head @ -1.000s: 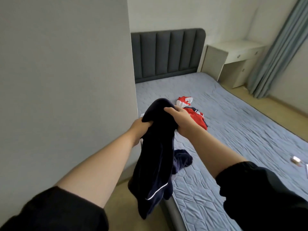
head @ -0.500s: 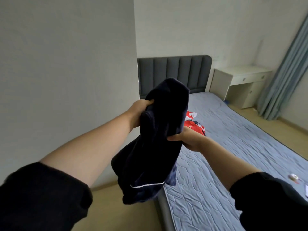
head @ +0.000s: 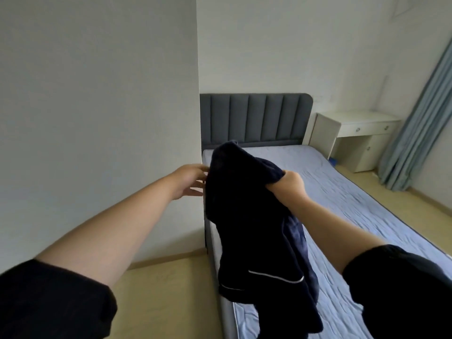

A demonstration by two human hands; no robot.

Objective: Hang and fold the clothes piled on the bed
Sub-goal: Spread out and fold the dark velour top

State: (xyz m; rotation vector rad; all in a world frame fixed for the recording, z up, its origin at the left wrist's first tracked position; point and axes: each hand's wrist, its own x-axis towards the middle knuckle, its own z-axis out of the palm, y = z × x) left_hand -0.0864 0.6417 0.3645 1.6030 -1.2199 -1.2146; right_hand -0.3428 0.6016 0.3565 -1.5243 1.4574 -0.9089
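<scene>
**Bed and floor**

The bed (head: 342, 204) carries a pale blue quilted cover, lightly wrinkled, with a grey padded headboard (head: 254, 118) upright at its far end. Its grey base stands on a light beige floor (head: 166, 289). A white desk (head: 354, 129) stands on that floor just beside the headboard.

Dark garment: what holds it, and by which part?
The right hand grips the dark garment by a bunched top edge; the left hand, fingers straight, is beside it.
</scene>
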